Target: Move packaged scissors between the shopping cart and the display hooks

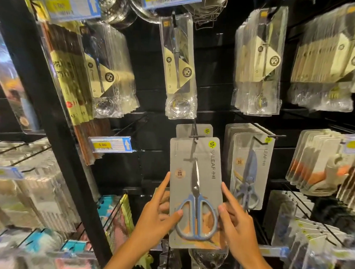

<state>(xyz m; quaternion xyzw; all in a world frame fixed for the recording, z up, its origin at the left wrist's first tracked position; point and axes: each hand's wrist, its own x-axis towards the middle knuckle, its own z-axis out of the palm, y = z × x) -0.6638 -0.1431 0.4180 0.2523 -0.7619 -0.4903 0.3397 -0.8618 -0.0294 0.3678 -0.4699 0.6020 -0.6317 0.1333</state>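
**Both hands on a scissors pack at the display hook**

A grey card pack of blue-handled scissors (195,191) sits just below centre of the view, upright, blade tip pointing to twelve o'clock and the handle loops at six. The top slot of the card is at the black wire display hook (196,136), at twelve o'clock from the scissors; whether the card hangs fully on the hook or only meets its tip is hard to tell from this angle. A second grey card (194,130) hangs behind it on the same hook.

The left hand (159,213) comes in from seven o'clock and holds the card's left edge: its thumb lies across the front by the left handle loop, its forefinger runs straight up along the edge toward eleven o'clock, and the other fingers curl behind the card. The right hand (237,217) comes in from five o'clock and pinches the right edge, thumb on the front beside the right loop, forefinger stretched up along the edge.

At three o'clock from the pack, just beside it, hangs a stack of grey cards with larger blue shears (247,174). At nine o'clock sits a white price label with a yellow tag and blue arrow (110,145). At twelve o'clock hangs a clear bag holding a metal utensil (178,67)
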